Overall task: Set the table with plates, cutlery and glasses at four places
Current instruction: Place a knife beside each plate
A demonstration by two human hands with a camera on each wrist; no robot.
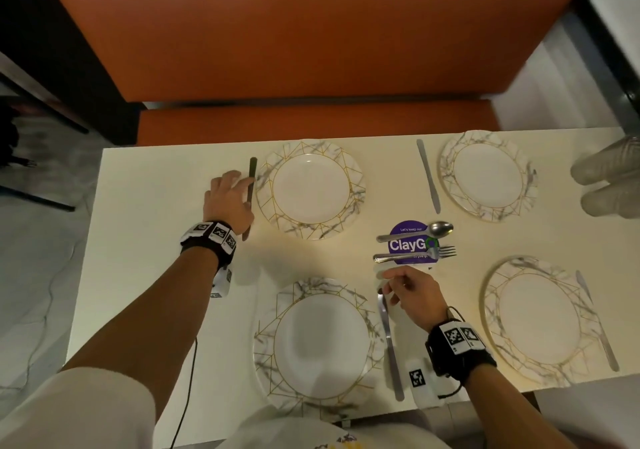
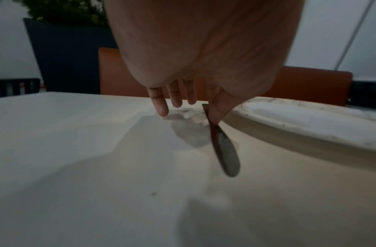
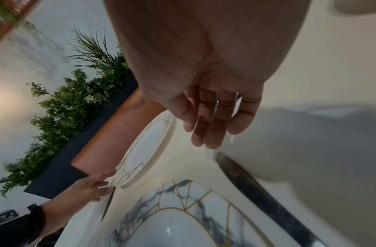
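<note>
You stand at a cream rectangular table (image 1: 166, 275) set with four round white plates with grey marbling and gold lines.

Your left hand (image 1: 227, 202) reaches to the far left place. Its thumb and a finger pinch a slim metal table knife (image 1: 250, 192) just left of the far left plate (image 1: 311, 190); the other fingers (image 2: 161, 107) hang straight and relaxed. In the left wrist view the knife tilts, its near end lifted off the table.

Your right hand (image 1: 412, 291) hovers over the tip of a second metal knife with a serrated edge (image 1: 389, 341), which lies flat just right of the near left plate (image 1: 320, 344). In the right wrist view its fingers (image 3: 212, 127) are straight and loose, apart from the blade, holding nothing.

A third knife (image 1: 428, 175) lies left of the far right plate (image 1: 488, 176). A fourth knife (image 1: 597, 320) rests along the right rim of the near right plate (image 1: 538, 320).

Between the plates, a metal spoon (image 1: 417, 232) and a metal fork (image 1: 415, 255) lie across a round purple sticker reading ClayGo (image 1: 410, 242).

Clear drinking glasses (image 1: 609, 178), blurred, sit at the table's far right edge. An orange upholstered bench (image 1: 311, 40) runs behind the table.
</note>
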